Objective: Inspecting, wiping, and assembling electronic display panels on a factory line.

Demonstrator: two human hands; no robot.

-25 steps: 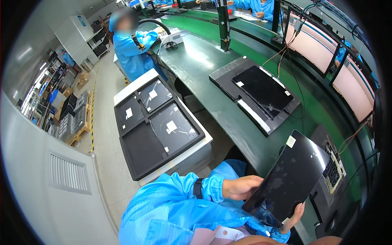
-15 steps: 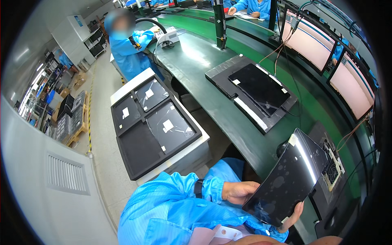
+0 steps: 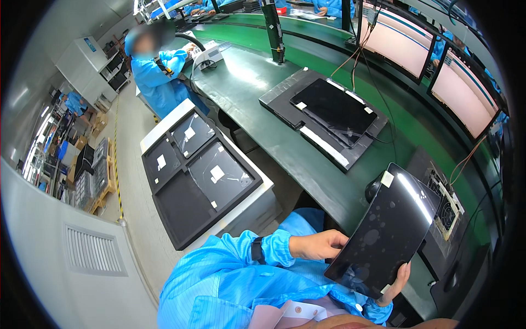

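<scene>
A glossy black display panel (image 3: 382,233) is tilted in front of me, with pale tabs at two corners and round smudges on its face. My left hand (image 3: 319,244) is closed at its left edge, the fingertips partly hidden by the panel. Lower down, my right hand (image 3: 399,282) grips the right edge, its fingers curling onto the front while the rest lies behind. Beyond the panel on the bench is a black test fixture (image 3: 446,211) with an exposed frame and wires. A dark computer mouse (image 3: 373,189) sits just past the panel's upper left edge.
Left of me, a black foam tray (image 3: 181,219) on a white cabinet holds several panels. Another black panel (image 3: 334,109) lies on a fixture on the green bench (image 3: 235,88). Two lit monitors (image 3: 463,90) stand at right. A co-worker in blue (image 3: 156,77) works at far left.
My left hand has shifted slightly up along the panel's edge, its fingers more curled. The panel stays in nearly the same place, while the surroundings shift leftward as my view turns slightly.
</scene>
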